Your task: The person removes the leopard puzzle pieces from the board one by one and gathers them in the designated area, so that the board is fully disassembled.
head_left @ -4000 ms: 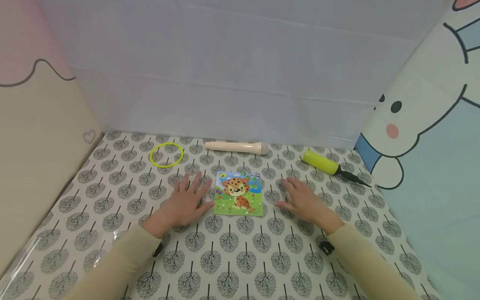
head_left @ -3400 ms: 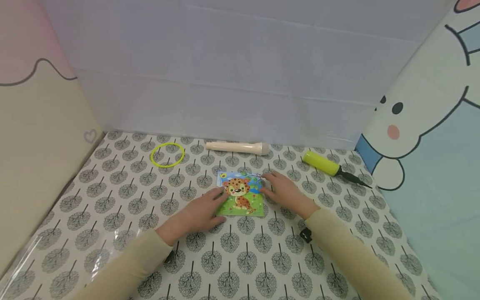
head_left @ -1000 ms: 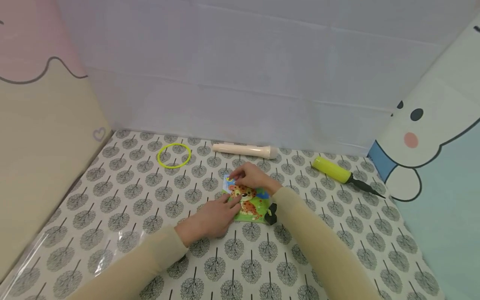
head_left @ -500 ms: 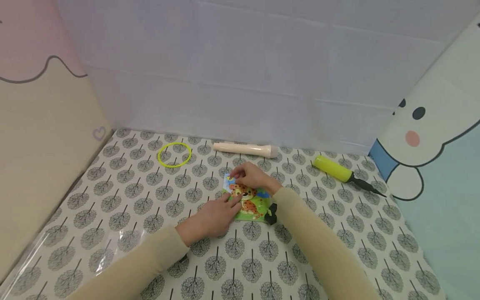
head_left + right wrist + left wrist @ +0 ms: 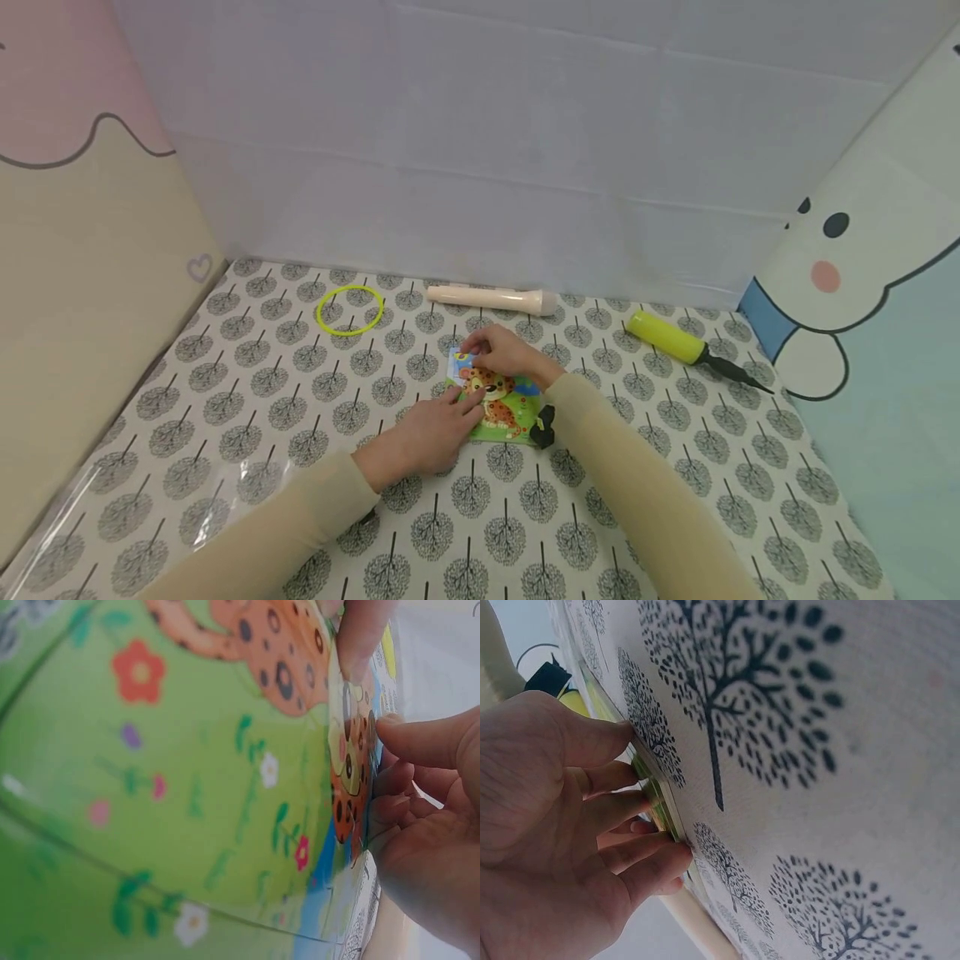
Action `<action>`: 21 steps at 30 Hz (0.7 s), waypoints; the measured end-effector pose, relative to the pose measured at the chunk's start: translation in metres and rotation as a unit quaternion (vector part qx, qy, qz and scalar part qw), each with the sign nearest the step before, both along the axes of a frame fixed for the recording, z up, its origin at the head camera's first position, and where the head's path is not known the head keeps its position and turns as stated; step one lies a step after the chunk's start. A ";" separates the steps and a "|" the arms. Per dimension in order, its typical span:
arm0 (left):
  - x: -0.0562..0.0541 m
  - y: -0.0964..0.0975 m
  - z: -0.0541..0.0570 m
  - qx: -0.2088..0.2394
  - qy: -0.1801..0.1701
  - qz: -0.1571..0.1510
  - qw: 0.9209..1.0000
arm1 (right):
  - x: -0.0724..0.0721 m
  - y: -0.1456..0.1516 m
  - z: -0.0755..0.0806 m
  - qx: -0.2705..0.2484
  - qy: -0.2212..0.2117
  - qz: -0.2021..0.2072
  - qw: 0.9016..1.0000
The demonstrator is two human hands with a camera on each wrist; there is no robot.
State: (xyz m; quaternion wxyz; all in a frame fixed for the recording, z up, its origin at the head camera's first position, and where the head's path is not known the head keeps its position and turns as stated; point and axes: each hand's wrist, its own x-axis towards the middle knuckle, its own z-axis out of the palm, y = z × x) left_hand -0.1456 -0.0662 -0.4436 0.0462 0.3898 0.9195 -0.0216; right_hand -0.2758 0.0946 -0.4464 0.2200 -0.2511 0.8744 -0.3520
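Observation:
A square cartoon-leopard jigsaw puzzle (image 5: 504,421) lies flat in the middle of the patterned table. My left hand (image 5: 431,433) rests over its left side, with outstretched fingertips on the picture. In the left wrist view, the left thumb (image 5: 604,742) touches the puzzle's edge. My right hand (image 5: 506,352) reaches across the top, fingers curled, thumb and fingertips pinching at a piece near the puzzle's upper left corner. The right wrist view shows the right thumb (image 5: 420,739) against the picture surface. Whether that piece is lifted cannot be told; the fingers hide most of it.
Behind the puzzle lies a pale pink microphone-shaped stick (image 5: 491,300). A yellow-green ring (image 5: 350,334) lies at the back left. At the right is a yellow hand pump (image 5: 667,337) with a black nozzle. Cloth walls (image 5: 480,167) enclose the table (image 5: 247,492).
From lying on either side of the puzzle, both hands have moved in onto it, the right crossing to its upper left. Over the last second the hands have hardly moved.

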 end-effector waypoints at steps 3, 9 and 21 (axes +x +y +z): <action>-0.001 0.000 -0.002 0.002 -0.002 0.002 1.000 | -0.001 0.000 -0.001 -0.004 -0.003 0.001 1.000; -0.001 0.000 -0.001 0.006 -0.001 0.002 1.000 | -0.002 0.001 -0.003 -0.014 0.014 0.005 1.000; -0.001 0.001 0.003 -0.007 -0.008 0.003 1.000 | 0.000 0.002 -0.005 -0.038 0.003 -0.027 0.999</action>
